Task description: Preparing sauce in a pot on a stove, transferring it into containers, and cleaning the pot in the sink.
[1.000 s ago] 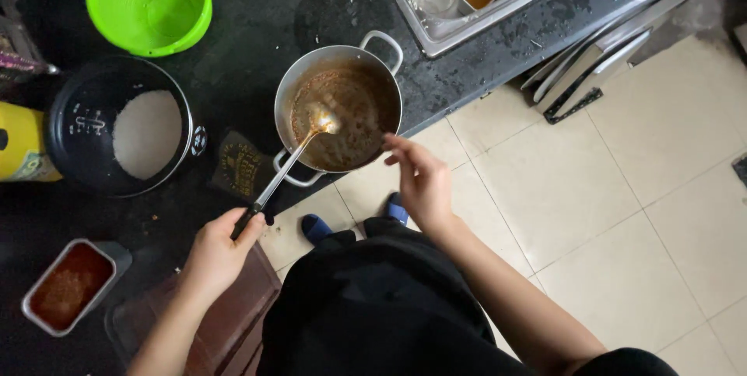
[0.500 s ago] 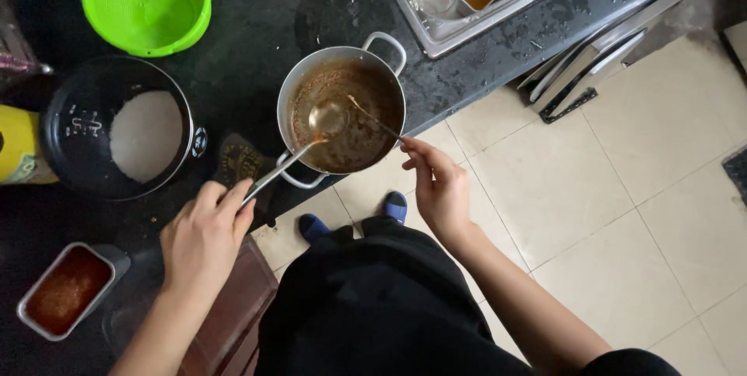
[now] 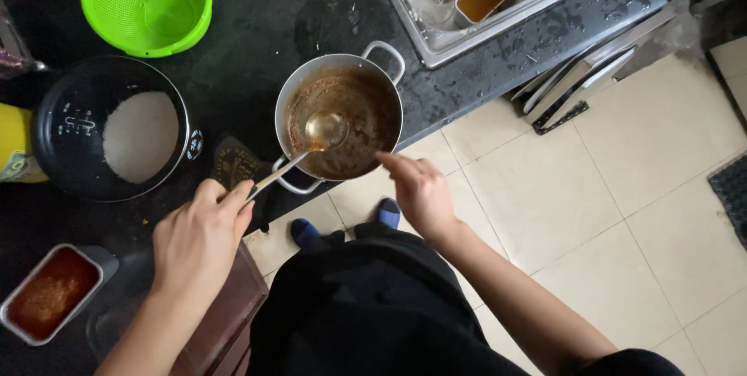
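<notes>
**Ladle in the pot of brown sauce**

At lower centre of the frame, the left hand (image 3: pixel 198 240) is closed around the handle of a metal ladle (image 3: pixel 307 146), whose bowl sits inside the steel pot (image 3: pixel 341 121) at mid-frame. The right hand (image 3: pixel 420 189) has its fingers drawn together at the pot's lower right rim; whether it pinches anything cannot be told. The pot holds brown sauce and stands at the edge of the dark counter (image 3: pixel 257 26), above the tiled floor. At lower left lies a small rectangular tin (image 3: pixel 48 292) of reddish food. Left of the pot sits a black cooker bowl (image 3: pixel 109 139) with white rice. Farther up are a green strainer (image 3: pixel 146 3) at upper left and a sink (image 3: pixel 475 14) with dishes at upper right.
</notes>
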